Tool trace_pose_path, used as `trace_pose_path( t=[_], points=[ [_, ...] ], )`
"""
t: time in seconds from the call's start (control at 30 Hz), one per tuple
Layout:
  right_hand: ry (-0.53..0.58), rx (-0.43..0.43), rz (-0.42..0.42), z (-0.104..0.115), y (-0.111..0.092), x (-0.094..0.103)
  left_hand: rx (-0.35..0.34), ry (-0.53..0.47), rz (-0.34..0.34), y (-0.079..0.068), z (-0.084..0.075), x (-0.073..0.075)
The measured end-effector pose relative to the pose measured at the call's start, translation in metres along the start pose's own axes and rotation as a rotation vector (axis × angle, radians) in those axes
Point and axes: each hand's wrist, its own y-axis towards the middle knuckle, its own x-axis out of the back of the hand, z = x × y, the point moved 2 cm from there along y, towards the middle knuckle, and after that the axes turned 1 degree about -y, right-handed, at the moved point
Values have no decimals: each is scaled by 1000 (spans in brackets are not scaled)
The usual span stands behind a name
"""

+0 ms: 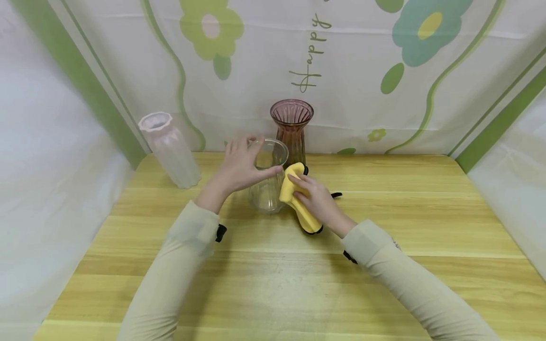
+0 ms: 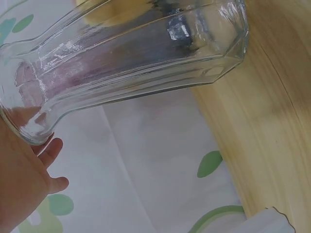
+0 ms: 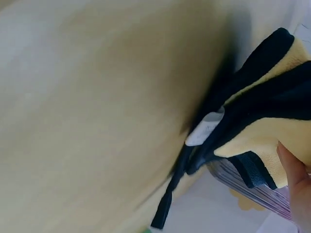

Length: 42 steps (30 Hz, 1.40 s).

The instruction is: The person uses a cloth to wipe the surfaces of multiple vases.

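A clear glass vase [image 1: 268, 192] stands upright on the table, with its wide rim at the top. My left hand [image 1: 241, 166] is at the left side of that rim, thumb stretched across the front and fingers spread behind. In the left wrist view, the hand [image 2: 22, 179] overlaps the rim of the glass vase [image 2: 121, 73]. My right hand [image 1: 317, 199] pinches a bunched yellow cloth [image 1: 286, 186] with black edging, just right of the glass vase. The right wrist view shows the cloth's [image 3: 262, 138] folds, a black loop and a white label [image 3: 205, 128].
Behind the glass vase stands a purple-to-amber ribbed vase [image 1: 292, 130], partly covered by it. A pinkish-white frosted vase [image 1: 172, 154] is at the table's back left. A white curtain with flower prints [image 1: 337, 128] hangs along the back edge of the wooden table [image 1: 273, 284].
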Motion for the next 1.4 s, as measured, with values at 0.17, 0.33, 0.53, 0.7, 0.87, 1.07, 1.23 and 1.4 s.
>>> trace_pose_path(
  t=[0.17, 0.33, 0.53, 0.7, 0.87, 1.07, 1.23, 1.4],
  points=[
    [-32, 1, 33, -7, -4, -5, -9, 5, -24, 0, 0, 0],
    [-66, -29, 85, -10, -7, -7, -13, 7, -24, -1, -1, 0],
    [-77, -30, 99, -9, -9, -5, -13, 13, -15, -3, -1, 2],
    [-69, -17, 75, -11, -10, -4, -5, 13, -7, -5, 2, 4],
    [-50, -6, 36, -13, -11, -1, 16, 29, 3, -5, 5, 5],
    [-43, -11, 2, -15, -11, 5, 64, 20, 22, -2, 11, 8],
    [-34, -37, 10, -15, -12, 8, 92, 4, 27, 4, 21, 11],
    [-28, -38, 7, -16, -12, 10, 116, -17, 20, 11, 30, 14]
  ],
)
